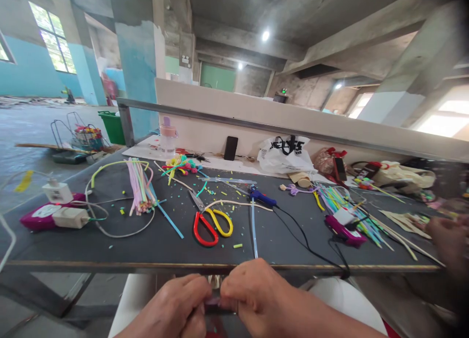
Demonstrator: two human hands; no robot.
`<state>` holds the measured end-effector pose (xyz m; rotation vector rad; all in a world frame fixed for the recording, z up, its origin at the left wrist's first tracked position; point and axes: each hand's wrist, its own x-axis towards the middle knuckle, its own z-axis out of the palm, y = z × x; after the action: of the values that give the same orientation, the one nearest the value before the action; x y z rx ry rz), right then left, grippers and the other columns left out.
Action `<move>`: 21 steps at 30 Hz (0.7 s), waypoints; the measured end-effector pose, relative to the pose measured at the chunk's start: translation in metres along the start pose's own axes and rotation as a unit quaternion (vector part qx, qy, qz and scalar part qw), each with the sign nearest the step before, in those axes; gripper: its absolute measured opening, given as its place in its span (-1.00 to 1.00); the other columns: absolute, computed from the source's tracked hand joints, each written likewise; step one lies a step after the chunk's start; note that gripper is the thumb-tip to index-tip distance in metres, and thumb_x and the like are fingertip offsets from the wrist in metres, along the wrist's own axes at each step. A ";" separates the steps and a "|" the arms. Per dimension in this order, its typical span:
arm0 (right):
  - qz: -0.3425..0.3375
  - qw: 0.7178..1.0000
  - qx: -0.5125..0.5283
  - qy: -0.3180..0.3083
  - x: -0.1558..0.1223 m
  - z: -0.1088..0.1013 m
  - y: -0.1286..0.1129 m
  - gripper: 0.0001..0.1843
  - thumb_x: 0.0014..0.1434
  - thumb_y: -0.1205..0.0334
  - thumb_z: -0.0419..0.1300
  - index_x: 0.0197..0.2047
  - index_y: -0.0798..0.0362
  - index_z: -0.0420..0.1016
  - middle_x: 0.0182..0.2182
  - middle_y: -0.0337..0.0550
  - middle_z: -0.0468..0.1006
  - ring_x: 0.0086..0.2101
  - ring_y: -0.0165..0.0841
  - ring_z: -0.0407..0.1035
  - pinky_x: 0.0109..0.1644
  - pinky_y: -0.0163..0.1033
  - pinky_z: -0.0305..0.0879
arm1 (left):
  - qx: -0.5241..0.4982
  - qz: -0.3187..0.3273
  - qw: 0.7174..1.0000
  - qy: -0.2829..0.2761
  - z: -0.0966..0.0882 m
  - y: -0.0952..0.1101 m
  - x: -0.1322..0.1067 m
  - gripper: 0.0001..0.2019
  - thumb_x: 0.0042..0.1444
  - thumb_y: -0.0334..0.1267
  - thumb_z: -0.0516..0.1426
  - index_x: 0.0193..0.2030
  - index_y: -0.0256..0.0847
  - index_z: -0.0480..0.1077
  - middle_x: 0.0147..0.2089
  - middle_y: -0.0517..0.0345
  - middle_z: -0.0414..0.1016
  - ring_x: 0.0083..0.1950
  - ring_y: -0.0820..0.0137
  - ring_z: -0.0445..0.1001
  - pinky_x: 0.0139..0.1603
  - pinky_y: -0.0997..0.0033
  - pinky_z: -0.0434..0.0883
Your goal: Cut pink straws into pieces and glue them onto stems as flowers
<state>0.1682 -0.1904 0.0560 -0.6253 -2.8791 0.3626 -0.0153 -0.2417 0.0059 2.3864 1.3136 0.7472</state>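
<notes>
My left hand (188, 301) and my right hand (256, 294) are close together below the table's front edge, fingers curled inward. Between them shows a small pinkish piece, mostly hidden by the fingers, so its kind is unclear. On the table just beyond lie scissors (207, 228) with one red and one yellow handle, blades pointing away. A blue glue gun (262, 197) rests to their right, and a clear glue stick (253, 230) reaches from it to the table edge. Small yellow and green cut bits (238, 245) are scattered around.
A bundle of pastel fuzzy stems (141, 189) stands left; another bundle (366, 225) lies right. Purple power strips (54, 216) with cords sit at both sides. Behind are a bottle (168, 140), a phone (230, 148) and a white bag (284, 155). Another person's hand (447, 235) is far right.
</notes>
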 end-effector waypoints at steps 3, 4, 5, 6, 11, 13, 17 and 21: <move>-0.016 0.999 -0.017 -0.023 -0.003 0.008 0.003 -0.85 -0.07 0.47 0.06 -0.56 0.05 0.31 -0.60 -0.33 0.43 -0.55 -0.49 0.25 -0.48 -0.40 0.04 | -0.005 0.000 1.000 0.003 0.012 -0.012 -0.005 -0.78 -0.13 -0.56 -0.09 -0.47 -0.17 0.24 -0.50 0.23 0.37 -0.48 0.49 0.35 -0.45 0.59 0.23; -0.017 0.999 -0.025 -0.031 -0.004 0.010 0.003 -0.86 -0.09 0.47 0.08 -0.55 0.05 0.32 -0.59 -0.33 0.44 -0.55 -0.49 0.26 -0.48 -0.39 0.03 | -0.012 0.007 1.000 0.007 0.017 -0.016 -0.006 -0.79 -0.13 -0.56 -0.09 -0.48 -0.17 0.23 -0.51 0.25 0.35 -0.49 0.49 0.34 -0.46 0.59 0.22; -0.015 0.999 -0.033 -0.036 -0.004 0.012 0.004 -0.87 -0.10 0.47 0.09 -0.53 0.05 0.33 -0.58 -0.34 0.45 -0.54 -0.49 0.26 -0.48 -0.38 0.03 | -0.021 0.005 1.000 0.008 0.020 -0.019 -0.008 -0.79 -0.12 -0.56 -0.08 -0.49 -0.16 0.22 -0.52 0.25 0.34 -0.49 0.50 0.33 -0.46 0.59 0.21; -0.012 0.998 -0.039 -0.038 -0.005 0.013 0.004 -0.87 -0.09 0.46 0.10 -0.53 0.05 0.34 -0.58 -0.34 0.45 -0.53 -0.49 0.27 -0.47 -0.38 0.03 | -0.035 0.002 0.999 0.009 0.022 -0.021 -0.009 -0.80 -0.10 -0.54 -0.08 -0.49 -0.17 0.23 -0.53 0.25 0.34 -0.49 0.50 0.32 -0.46 0.59 0.20; 0.035 0.999 -0.019 0.007 -0.004 0.013 0.010 -0.81 0.10 0.36 0.05 -0.52 0.05 0.36 -0.58 -0.30 0.44 -0.53 -0.49 0.26 -0.46 -0.38 0.02 | -0.210 -0.067 0.975 0.030 0.016 -0.018 -0.004 -0.83 0.09 -0.36 -0.04 -0.47 -0.18 0.32 -0.54 0.23 0.37 -0.49 0.50 0.33 -0.45 0.59 0.23; 0.062 0.997 0.008 0.048 -0.003 0.014 0.016 -0.78 0.16 0.29 0.03 -0.50 0.06 0.36 -0.57 -0.29 0.43 -0.53 -0.50 0.24 -0.46 -0.39 0.03 | -0.319 -0.126 0.938 0.049 0.014 -0.021 -0.001 -0.80 0.13 -0.26 -0.03 -0.40 -0.19 0.38 -0.55 0.21 0.40 -0.51 0.49 0.34 -0.46 0.57 0.26; 0.087 0.989 0.000 0.121 0.003 0.014 0.027 -0.74 0.17 0.21 0.07 -0.54 0.05 0.35 -0.64 -0.28 0.38 -0.50 -0.46 0.20 -0.42 -0.36 0.01 | -0.481 -0.161 0.858 0.077 0.018 -0.036 0.009 -0.79 0.06 -0.12 0.09 -0.35 -0.22 0.41 -0.53 0.17 0.44 -0.51 0.47 0.38 -0.46 0.52 0.30; 0.080 0.981 -0.007 0.177 0.016 0.004 0.035 -0.72 0.17 0.25 0.06 -0.56 0.06 0.32 -0.64 -0.26 0.37 -0.49 -0.43 0.22 -0.37 -0.34 0.05 | -0.531 -0.139 0.828 0.112 0.013 -0.046 0.035 -0.76 -0.06 -0.10 0.20 -0.34 -0.23 0.42 -0.57 0.20 0.43 -0.54 0.48 0.38 -0.48 0.51 0.31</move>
<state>0.1664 -0.1535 0.0445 -0.8332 -2.5036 0.2243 -0.0239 -0.1880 -0.0177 1.2125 0.8843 1.2541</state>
